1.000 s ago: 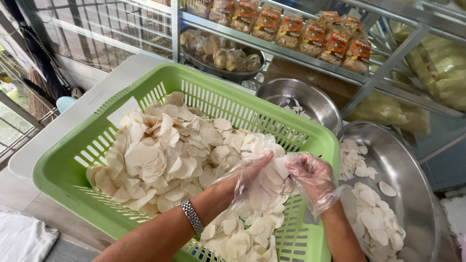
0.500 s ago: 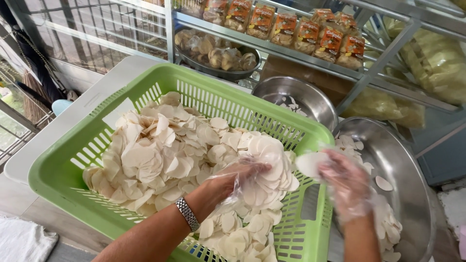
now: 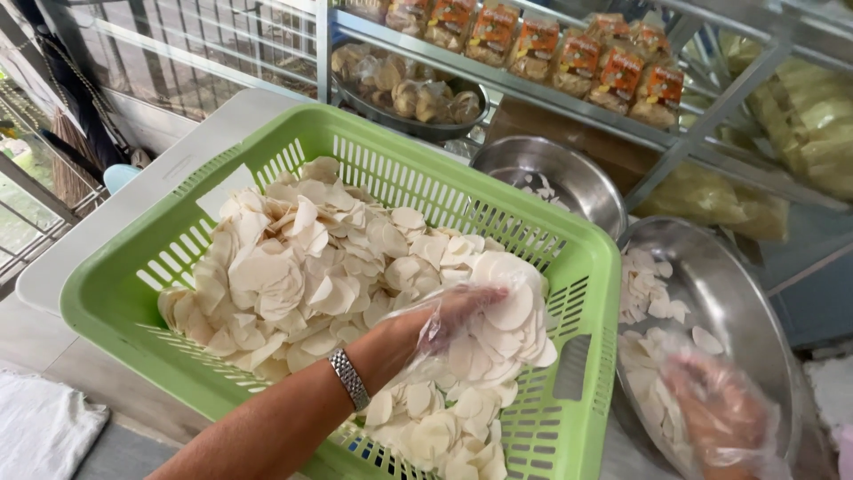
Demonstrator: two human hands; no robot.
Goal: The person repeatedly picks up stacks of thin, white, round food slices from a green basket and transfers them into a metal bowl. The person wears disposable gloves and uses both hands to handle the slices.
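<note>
Left hand [image 3: 444, 333], gloved, grip loosely open on white slices [image 3: 302, 267] in green basket [image 3: 586, 267]. Right hand [image 3: 720, 413] lies at 3 o'clock over steel bowl [image 3: 755, 302], blurred, grip state unclear.

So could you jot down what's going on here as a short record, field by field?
setting: work surface beside metal shelves holding packets
basket: green plastic basket, heaped with pale round slices
left hand: left hand in a thin clear glove, resting on the slices at the basket's right end
right hand: right hand, also gloved, blurred, over the large metal bowl
bowl contents: a few slices
other: smaller metal bowl behind; wristwatch on left wrist
</note>
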